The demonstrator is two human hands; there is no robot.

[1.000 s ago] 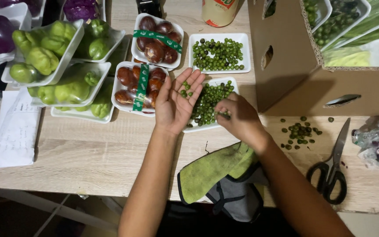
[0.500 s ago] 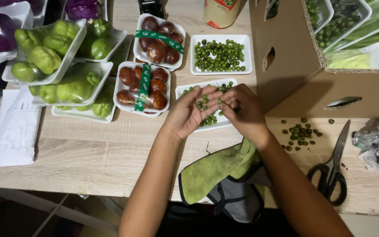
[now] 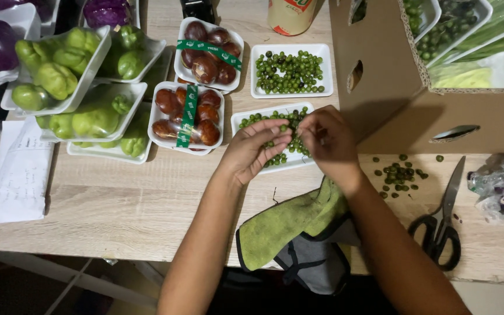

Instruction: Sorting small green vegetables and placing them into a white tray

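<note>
Your one view comes from the camera on your head, looking almost straight down at the pale wood-grain tabletop [image 3: 118, 198]. It sits close, your forearms rising from the bottom edge towards the middle.
</note>
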